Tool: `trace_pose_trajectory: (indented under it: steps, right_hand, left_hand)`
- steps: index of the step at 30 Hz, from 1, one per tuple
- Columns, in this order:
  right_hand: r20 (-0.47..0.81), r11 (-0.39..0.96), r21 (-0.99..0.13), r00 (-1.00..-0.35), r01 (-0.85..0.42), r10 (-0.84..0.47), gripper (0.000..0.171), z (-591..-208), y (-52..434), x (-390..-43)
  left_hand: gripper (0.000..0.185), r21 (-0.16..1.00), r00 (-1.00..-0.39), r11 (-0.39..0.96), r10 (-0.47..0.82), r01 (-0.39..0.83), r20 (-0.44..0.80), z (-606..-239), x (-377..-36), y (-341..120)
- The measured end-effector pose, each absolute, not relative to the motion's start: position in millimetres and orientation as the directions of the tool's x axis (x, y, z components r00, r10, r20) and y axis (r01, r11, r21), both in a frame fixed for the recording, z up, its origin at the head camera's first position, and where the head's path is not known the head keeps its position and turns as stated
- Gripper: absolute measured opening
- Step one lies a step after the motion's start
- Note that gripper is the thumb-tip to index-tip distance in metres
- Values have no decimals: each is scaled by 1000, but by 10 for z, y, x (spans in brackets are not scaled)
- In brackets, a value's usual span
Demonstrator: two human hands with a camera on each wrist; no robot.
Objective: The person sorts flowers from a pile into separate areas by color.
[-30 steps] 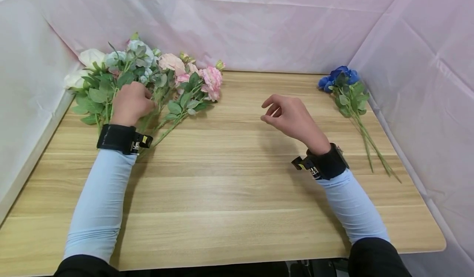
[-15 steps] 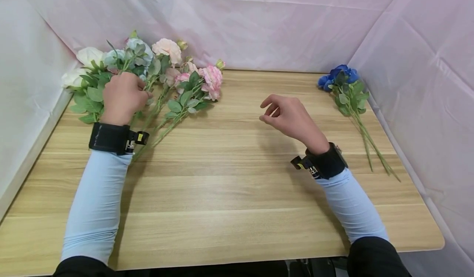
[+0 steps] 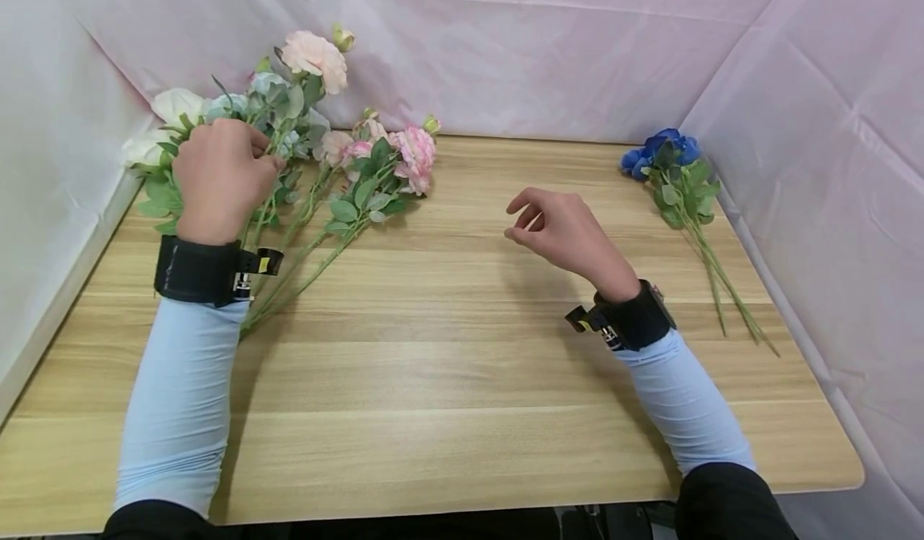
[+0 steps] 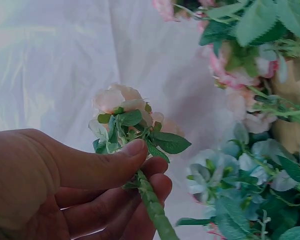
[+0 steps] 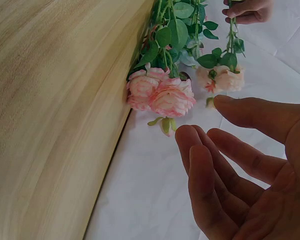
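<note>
My left hand [image 3: 222,177] pinches a stem of an artificial peach flower [image 3: 315,60] between thumb and fingers. In the left wrist view the green stem [image 4: 155,207] runs through the grip, with leaves and the pale bloom [image 4: 115,100] beyond the thumb. The bloom stands higher than the other flowers, in front of the back cloth. Around the hand lie white flowers [image 3: 176,108], light blue flowers [image 3: 227,107] and pink flowers [image 3: 414,159] with leafy stems. My right hand [image 3: 570,231] hovers over the table's middle right, fingers loosely bent, holding nothing.
Blue flowers [image 3: 660,153] with long stems lie at the right of the wooden table [image 3: 433,379]. White cloth stands behind the table and along both sides, the back cloth [image 3: 505,58] close to the far edge.
My left hand has moved left and slightly away from me, raising the peach flower out of the bunch. Its stem has shifted left too. My right hand has stayed nearly still.
</note>
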State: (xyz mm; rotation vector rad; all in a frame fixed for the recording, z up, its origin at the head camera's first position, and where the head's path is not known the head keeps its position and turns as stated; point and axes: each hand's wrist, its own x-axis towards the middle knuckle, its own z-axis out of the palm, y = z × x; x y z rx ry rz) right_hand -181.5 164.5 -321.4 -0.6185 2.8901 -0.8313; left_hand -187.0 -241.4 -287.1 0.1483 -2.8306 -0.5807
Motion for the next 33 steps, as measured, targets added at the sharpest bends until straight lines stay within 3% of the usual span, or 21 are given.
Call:
trace_pose_trajectory:
  steps: [6,12,20,26,33]
  right_hand:
    - [41,770,-528,-917,-358,-398,26,-3223,1635,-1812]
    - [39,766,-535,-915,-358,-401,26,-3227,1617,-1807]
    - [33,757,-546,-913,-358,-407,25,-3227,1573,-1795]
    - [36,751,-549,-907,-368,-419,25,-3239,1530,-1784]
    - [53,721,-570,-894,-393,-446,25,-3256,1489,-1773]
  left_hand:
    - [21,435,-970,900,-127,-24,209,-2799,-1820,-2332]
    - [23,446,-974,894,-57,49,220,-2813,-1793,-2181]
    - [52,427,-954,885,59,186,293,-2829,-1729,-1926]
    - [14,455,-962,863,112,219,250,-2777,-1623,-1706]
    - [25,463,-962,847,187,261,199,-2793,-1554,-1426]
